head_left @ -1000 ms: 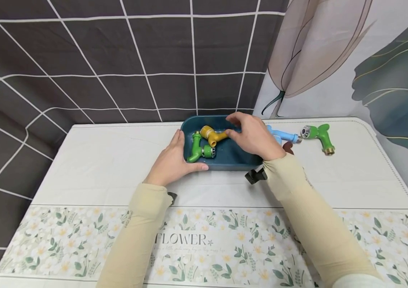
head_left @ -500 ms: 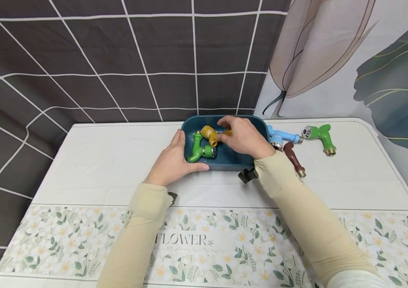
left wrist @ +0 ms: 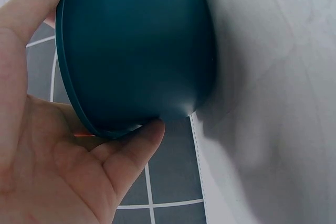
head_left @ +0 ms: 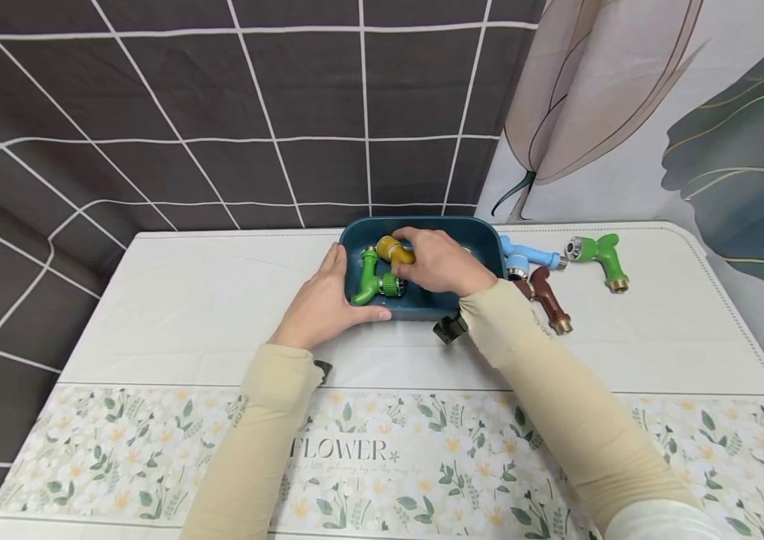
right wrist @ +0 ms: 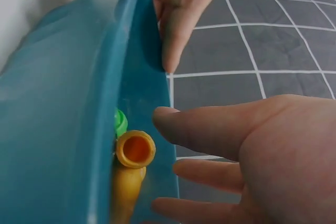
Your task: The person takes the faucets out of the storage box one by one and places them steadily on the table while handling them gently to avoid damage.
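Observation:
My left hand [head_left: 317, 304] grips the left end of a dark teal plastic tray [head_left: 415, 314], its thumb along the front rim. The left wrist view shows fingers [left wrist: 134, 161] against the outside of the tray. Inside lie a green water tap [head_left: 368, 279] and, beside it, a yellow water tap [head_left: 390, 248]. My right hand [head_left: 445, 264] reaches down into the tray over the yellow tap, hiding part of it. Seen from the right wrist, the thumb and fingers are extended and spread, with the yellow tap's round mouth [right wrist: 136, 150] beyond their tips.
Right of the tray, a light blue tap [head_left: 535, 256], a brown tap [head_left: 550, 301] and another green tap [head_left: 604, 259] lie on the white tablecloth [head_left: 206, 315]. A dark tiled-pattern curtain [head_left: 314, 90] hangs right behind the tray.
My right hand has moved left and slightly down inside the tray, onto the yellow tap. The brown tap has come into view beside my right sleeve. My left hand has stayed on the tray.

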Demonstrator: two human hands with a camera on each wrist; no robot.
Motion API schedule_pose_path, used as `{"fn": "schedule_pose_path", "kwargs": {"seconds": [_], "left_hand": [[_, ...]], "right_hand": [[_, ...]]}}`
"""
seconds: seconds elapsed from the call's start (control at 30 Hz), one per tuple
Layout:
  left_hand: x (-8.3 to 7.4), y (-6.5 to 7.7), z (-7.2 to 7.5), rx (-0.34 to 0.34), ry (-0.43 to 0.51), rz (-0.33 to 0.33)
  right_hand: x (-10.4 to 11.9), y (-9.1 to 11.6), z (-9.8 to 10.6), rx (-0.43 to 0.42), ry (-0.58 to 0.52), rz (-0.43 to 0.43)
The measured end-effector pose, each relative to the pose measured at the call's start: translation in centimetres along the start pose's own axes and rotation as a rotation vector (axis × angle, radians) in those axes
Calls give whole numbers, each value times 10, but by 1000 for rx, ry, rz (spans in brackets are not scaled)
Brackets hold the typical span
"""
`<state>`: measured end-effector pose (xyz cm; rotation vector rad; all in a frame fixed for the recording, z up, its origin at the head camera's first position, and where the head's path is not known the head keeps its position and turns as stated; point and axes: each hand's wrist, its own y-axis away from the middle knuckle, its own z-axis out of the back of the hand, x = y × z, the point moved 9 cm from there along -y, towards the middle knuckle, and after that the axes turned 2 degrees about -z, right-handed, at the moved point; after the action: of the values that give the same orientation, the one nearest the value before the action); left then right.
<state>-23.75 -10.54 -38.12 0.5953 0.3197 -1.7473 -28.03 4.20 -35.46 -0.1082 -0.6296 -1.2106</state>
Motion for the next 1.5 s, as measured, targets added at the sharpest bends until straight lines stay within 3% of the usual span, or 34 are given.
{"fn": "schedule_pose_path", "kwargs": {"seconds": [0.43,1.03,1.5], "left_hand": [[1,0,0,3,4,6],[2,-1,-1,7,9,13],[1,-1,-1,8,10,4]], "right_hand": [[7,-3,-17,103,46,11],[11,-1,-16,57,111,91],[7,0,-16,35,53,75]]}}
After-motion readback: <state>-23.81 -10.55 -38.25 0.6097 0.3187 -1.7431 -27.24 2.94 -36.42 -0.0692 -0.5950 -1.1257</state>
